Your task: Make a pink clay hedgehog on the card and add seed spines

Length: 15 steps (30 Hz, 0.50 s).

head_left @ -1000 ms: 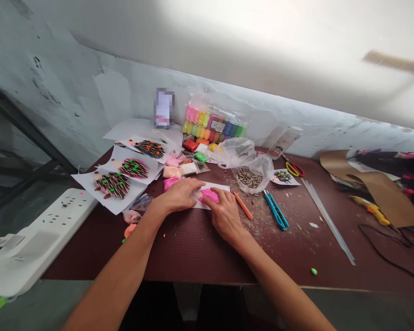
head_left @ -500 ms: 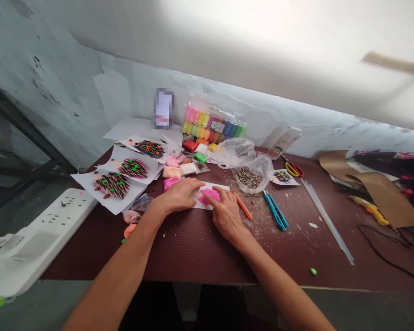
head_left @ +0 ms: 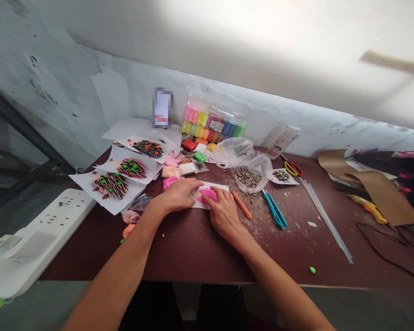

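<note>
A small white card (head_left: 223, 187) lies on the dark red table, with a flattened patch of bright pink modelling clay (head_left: 207, 193) on it. At the patch's left end sits a bit of pale clay, partly behind my fingers. My left hand (head_left: 179, 195) rests over the card's left side, fingers stretched out. From the right, my right hand (head_left: 223, 212) reaches in with its fingers apart, index fingertip touching the pink clay. Just behind my left hand is a pack of pink clay (head_left: 169, 182).
Finished hedgehog cards (head_left: 112, 185) lie at left beside a white power strip (head_left: 60, 225). A bag of seed-like pieces (head_left: 250, 177), an orange stick (head_left: 242, 205), a teal cutter (head_left: 274, 209), scissors (head_left: 292, 168), clear glue sticks (head_left: 327, 220) and a yellow glue gun (head_left: 370, 208) lie right.
My right index finger has shifted slightly left and down over the pink clay. My left hand stays on the card. The whole view has drifted a little.
</note>
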Each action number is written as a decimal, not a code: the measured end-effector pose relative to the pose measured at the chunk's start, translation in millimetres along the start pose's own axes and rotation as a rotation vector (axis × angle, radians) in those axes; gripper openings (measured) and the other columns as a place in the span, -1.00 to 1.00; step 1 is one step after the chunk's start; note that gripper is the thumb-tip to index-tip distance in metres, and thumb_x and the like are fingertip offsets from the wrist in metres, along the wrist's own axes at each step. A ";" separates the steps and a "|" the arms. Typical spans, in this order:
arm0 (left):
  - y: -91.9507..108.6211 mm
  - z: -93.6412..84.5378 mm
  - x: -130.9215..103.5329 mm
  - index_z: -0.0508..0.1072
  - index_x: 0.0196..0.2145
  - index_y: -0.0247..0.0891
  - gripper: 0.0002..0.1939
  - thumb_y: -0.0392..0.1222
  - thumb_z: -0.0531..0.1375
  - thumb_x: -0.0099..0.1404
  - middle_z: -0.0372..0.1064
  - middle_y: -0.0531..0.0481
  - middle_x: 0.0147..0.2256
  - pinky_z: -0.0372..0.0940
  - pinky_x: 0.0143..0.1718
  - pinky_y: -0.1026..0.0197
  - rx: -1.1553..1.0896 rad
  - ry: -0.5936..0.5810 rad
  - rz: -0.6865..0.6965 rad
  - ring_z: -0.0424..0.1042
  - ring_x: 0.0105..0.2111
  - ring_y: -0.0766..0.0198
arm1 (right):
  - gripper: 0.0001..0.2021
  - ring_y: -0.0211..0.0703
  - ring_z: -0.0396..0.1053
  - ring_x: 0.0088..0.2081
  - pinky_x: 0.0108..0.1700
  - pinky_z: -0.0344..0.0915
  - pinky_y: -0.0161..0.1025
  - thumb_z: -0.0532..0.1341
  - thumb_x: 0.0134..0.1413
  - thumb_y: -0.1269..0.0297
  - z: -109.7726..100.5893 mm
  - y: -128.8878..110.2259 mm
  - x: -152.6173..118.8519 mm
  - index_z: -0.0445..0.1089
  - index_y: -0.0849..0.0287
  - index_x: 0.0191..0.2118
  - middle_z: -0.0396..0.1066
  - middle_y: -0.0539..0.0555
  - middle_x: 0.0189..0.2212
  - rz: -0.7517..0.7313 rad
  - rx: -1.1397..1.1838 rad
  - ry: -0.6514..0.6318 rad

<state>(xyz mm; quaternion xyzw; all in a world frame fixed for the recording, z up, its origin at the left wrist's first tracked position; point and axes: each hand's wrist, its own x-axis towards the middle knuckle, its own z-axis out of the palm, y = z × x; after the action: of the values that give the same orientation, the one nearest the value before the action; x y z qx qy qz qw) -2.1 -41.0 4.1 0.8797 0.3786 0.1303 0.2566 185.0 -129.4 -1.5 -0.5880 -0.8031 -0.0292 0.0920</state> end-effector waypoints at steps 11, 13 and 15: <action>-4.2 4.6 1.6 0.42 0.15 -0.26 -0.31 -0.50 0.11 0.02 0.39 -0.16 0.12 0.21 0.23 0.08 -0.045 0.029 0.068 0.34 0.16 0.11 | -0.59 0.08 0.21 0.09 0.09 0.17 0.00 0.08 0.28 0.44 -0.4 0.7 1.0 0.45 -0.01 0.15 0.28 0.22 0.19 0.029 0.003 -0.003; -3.5 5.6 2.4 0.44 0.13 -0.27 -0.32 -0.51 0.11 0.01 0.40 -0.16 0.07 0.24 0.21 0.08 -0.073 0.050 0.101 0.36 0.12 0.13 | -0.60 0.07 0.20 0.09 0.10 0.16 0.00 0.08 0.28 0.45 -0.9 1.1 0.2 0.47 0.01 0.12 0.28 0.22 0.18 0.028 0.021 0.010; -4.2 7.1 4.0 0.45 0.11 -0.27 -0.35 -0.51 0.10 0.04 0.41 -0.14 0.03 0.28 0.18 0.08 -0.115 0.077 0.121 0.39 0.07 0.15 | -0.61 0.06 0.20 0.10 0.11 0.16 -0.01 0.08 0.27 0.46 -0.9 1.3 -0.7 0.48 0.01 0.10 0.29 0.22 0.17 0.028 0.035 0.032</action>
<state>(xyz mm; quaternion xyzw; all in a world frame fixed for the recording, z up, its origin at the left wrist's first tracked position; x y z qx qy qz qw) 1.1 -38.1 -4.0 0.8791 0.3262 0.2007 0.2838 186.5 -129.8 -0.8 -0.5968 -0.7937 -0.0231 0.1157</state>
